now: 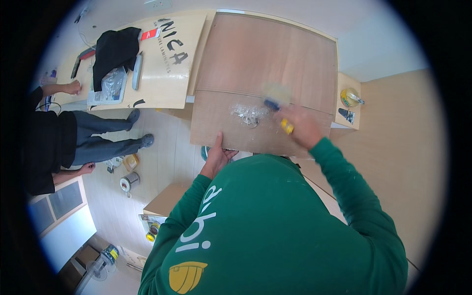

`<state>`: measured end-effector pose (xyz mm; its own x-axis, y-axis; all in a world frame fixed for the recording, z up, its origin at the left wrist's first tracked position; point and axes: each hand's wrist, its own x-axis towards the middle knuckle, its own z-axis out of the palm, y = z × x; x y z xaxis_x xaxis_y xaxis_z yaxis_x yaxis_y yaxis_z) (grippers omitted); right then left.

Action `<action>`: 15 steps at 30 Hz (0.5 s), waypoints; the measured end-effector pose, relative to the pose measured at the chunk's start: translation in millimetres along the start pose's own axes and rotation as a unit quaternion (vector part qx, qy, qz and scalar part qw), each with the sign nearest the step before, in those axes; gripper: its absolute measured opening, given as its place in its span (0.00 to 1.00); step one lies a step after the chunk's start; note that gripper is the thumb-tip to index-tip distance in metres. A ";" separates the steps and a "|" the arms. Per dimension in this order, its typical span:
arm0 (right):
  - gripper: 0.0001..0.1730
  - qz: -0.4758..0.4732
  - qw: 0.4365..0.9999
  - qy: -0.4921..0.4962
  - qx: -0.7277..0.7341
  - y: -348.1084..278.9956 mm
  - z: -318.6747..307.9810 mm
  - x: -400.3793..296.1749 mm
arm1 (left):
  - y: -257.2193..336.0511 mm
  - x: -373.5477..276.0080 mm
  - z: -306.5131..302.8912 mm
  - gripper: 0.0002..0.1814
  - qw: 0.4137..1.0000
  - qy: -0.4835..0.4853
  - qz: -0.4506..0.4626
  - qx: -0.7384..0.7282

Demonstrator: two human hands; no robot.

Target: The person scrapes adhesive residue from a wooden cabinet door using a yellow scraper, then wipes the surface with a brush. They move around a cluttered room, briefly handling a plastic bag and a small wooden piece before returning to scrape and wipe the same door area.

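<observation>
My right hand [300, 123] grips the yellow-and-blue handle of a brush [276, 96], whose pale bristles are blurred over the wood-toned panel [265, 55]. Left of the brush, whitish debris [245, 110] and a few curled scraps [250, 121] lie on the panel's nearer part. A seam crosses the panel just beyond them. My left hand [218, 156] is at the panel's near edge, thumb on top and the other fingers spread below, partly hidden by the edge.
Left stands a light board [166, 81] with a black cloth [116, 48] and a utility knife [137, 70]. A person in dark clothes [70, 136] stands beyond. A tape roll [349, 97] sits on the right ledge; a metal can [129, 181] is on the floor.
</observation>
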<state>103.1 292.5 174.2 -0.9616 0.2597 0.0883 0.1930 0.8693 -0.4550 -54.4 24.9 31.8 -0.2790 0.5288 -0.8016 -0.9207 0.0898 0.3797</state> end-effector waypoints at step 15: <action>0.12 0.167 0.966 0.132 0.149 -73.2 -23.4 -53.3 | -3.4 9.1 -19.1 0.42 1.000 -0.024 -0.003 0.011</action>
<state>144.8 224.9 223.6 -0.7649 0.6366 0.0981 0.3805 0.5695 -0.7286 -59.0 13.3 14.3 -0.2602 0.5672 -0.7814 -0.9161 0.1106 0.3853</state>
